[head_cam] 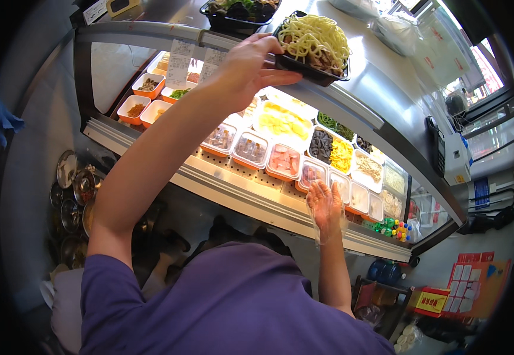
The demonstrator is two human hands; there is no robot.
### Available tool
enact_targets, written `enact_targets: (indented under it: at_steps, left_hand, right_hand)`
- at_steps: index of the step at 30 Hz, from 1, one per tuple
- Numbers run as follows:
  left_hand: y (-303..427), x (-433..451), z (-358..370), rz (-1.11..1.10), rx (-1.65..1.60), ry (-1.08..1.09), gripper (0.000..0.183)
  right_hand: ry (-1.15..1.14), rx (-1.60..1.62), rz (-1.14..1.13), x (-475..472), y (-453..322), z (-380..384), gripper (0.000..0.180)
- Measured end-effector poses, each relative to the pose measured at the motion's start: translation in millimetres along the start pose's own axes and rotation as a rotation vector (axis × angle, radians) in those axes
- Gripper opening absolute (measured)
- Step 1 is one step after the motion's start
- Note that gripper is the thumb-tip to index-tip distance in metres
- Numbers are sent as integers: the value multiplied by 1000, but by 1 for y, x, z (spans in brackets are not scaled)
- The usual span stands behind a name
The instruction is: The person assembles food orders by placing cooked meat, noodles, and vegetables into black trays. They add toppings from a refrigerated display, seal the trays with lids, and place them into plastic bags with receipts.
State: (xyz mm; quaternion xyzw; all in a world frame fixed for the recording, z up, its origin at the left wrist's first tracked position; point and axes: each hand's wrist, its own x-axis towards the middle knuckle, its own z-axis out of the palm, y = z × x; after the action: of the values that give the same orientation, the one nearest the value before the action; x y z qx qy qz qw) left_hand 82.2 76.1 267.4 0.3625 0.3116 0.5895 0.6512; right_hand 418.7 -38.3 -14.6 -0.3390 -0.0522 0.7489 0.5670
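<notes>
My bare left hand (257, 66) grips the near left edge of a black plastic tray (312, 73) at the top of the view. Yellowish noodles (314, 37) are heaped in it over brown pieces of food. Below and to the right, my right hand (325, 206) wears a clear plastic glove and holds nothing, its fingers apart. It is at the front of a lit display case, nearest to a lidded tub (312, 172). A second black tray (239, 20) with greens and dark food stands on the steel counter, left of the noodle tray.
Inside the case (239, 191) stand several tubs, among them one of pink slices (284, 159) and one of yellow strips (341, 155). Printed slips (180, 62) hang from its upper rail. A white printer (456, 157) is at the right, and metal bowls (70, 215) are at lower left.
</notes>
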Motion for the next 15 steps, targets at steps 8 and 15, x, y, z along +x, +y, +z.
enact_targets:
  at_steps: [8, 15]
  left_hand:
    - [25, -98, -20, -81, 70, 23, 60]
    - [-12, -212, -47, -89, 16, 415, 75]
  right_hand:
    - [55, -240, 9, 36, -45, -10, 42]
    - [66, -963, -34, 193, -83, -44, 35]
